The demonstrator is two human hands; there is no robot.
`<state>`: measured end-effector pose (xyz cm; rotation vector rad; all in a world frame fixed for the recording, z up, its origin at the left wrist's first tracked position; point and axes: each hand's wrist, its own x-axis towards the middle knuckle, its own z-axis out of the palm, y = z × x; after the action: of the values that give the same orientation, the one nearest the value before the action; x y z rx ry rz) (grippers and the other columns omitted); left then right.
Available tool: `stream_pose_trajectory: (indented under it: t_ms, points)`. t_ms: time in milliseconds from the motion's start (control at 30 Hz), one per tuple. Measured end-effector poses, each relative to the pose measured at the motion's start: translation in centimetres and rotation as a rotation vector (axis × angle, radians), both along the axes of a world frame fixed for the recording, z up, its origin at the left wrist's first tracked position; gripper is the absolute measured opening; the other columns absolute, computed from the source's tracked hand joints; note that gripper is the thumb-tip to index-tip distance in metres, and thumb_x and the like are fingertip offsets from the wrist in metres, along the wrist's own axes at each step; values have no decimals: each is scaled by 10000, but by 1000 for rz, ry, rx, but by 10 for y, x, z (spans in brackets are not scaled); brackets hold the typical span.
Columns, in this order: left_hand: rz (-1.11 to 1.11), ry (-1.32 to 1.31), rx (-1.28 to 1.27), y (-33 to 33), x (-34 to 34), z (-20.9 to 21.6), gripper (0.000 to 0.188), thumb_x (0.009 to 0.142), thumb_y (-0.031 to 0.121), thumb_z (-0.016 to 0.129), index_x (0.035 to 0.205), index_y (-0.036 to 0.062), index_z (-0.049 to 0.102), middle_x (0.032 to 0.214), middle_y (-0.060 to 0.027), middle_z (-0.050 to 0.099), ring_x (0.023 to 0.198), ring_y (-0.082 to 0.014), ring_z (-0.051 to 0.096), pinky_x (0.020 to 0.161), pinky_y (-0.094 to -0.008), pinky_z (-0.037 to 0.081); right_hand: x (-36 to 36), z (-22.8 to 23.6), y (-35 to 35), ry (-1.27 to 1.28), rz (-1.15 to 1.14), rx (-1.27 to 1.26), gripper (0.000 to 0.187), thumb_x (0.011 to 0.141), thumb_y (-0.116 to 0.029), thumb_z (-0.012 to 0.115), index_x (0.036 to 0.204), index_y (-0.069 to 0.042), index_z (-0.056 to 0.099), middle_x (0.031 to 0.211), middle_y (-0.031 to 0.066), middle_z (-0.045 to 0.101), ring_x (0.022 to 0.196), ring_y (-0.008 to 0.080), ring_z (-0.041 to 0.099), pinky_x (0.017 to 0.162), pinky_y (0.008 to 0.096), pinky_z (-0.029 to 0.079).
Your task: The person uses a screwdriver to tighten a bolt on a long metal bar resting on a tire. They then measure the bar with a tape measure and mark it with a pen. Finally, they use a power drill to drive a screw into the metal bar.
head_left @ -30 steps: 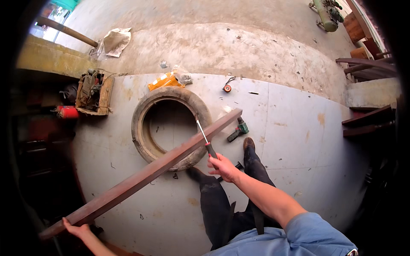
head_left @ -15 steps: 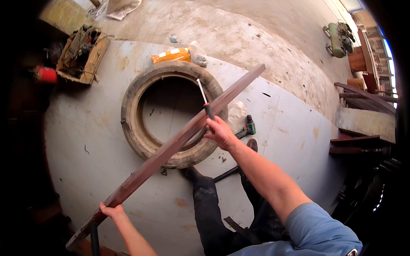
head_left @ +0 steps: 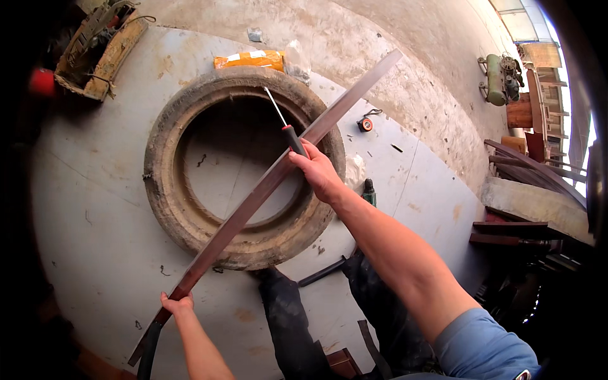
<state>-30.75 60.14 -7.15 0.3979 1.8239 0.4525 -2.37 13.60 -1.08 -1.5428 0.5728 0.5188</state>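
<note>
A long reddish-brown wooden bar slants from lower left to upper right above a worn tire lying flat. My left hand is closed round the bar near its lower end, beside a dark curved rod. My right hand is closed farther up, against the bar, with a screwdriver in its grip. The screwdriver has a black and red handle, and its bare shaft points up and left over the tire's hole. Part of the right hand's grip on the bar is hidden.
Beyond the tire lie an orange taped package and a plastic bag. A tape measure and a green power tool are on the right. A wooden crate of tools stands far left, an air compressor far right.
The bar has swung to a steeper slant, both hands still on it. My right hand has shifted up and left with the screwdriver. The tape measure, previously hidden, now shows.
</note>
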Motion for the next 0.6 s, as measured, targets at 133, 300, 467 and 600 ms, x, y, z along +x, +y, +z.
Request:
stream_pose_trajectory:
  t_ms: [133, 300, 467, 600]
  points:
    - [19, 24, -51, -8, -6, -32, 568, 849, 467, 596, 1258, 85, 501, 1264, -108, 565, 1136, -311, 563, 917, -514, 481, 5, -18, -4, -121, 131, -127, 381, 892, -256, 636, 1206, -46, 589, 1188, -20, 523, 1063, 99, 475, 948, 256, 366]
    - [87, -43, -41, -17, -20, -52, 581, 856, 470, 598, 1273, 78, 493, 1280, -117, 555, 1160, -315, 549, 921, -521, 480, 9, -18, -2, -114, 157, -134, 478, 843, -314, 669, 1221, -26, 622, 1522, 161, 361, 1370, 262, 400, 1086, 335, 324]
    - [53, -94, -12, -23, -21, -42, 627, 905, 504, 555, 1323, 46, 458, 1339, -132, 510, 1199, -329, 522, 938, -527, 474, 10, -11, -6, -147, 186, -126, 467, 838, -290, 687, 1212, -20, 616, 1477, 159, 420, 1326, 245, 446, 1066, 323, 352]
    - [33, -67, 9, -43, 2, -18, 666, 924, 532, 557, 1361, 46, 433, 1354, -143, 500, 1212, -333, 522, 980, -535, 463, -7, 8, -37, -56, 111, -101, 406, 868, -266, 683, 1190, -31, 606, 995, 29, 608, 890, 122, 577, 811, 273, 473]
